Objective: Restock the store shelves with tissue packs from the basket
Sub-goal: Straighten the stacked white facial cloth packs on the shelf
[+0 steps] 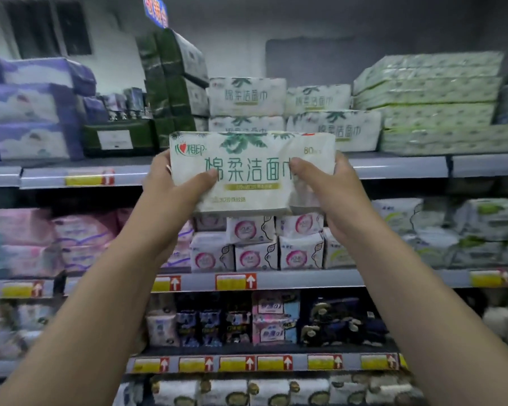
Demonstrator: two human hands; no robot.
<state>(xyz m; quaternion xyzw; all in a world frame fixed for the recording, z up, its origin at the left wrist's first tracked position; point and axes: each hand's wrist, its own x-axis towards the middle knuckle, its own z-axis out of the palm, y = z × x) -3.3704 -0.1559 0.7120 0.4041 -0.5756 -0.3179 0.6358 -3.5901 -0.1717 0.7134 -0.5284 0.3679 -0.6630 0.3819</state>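
A white tissue pack with green palm print and green lettering is held up in front of the top shelf. My left hand grips its left end, thumb across the front. My right hand grips its right end, thumb pressed on the front. Behind it on the top shelf, matching tissue packs are stacked in two layers. The basket is out of view.
Dark green packs stand left of the matching stack, and purple packs lie further left. Large green-white bundles fill the top shelf's right. Lower shelves carry pink and white packs with yellow price tags along their edges.
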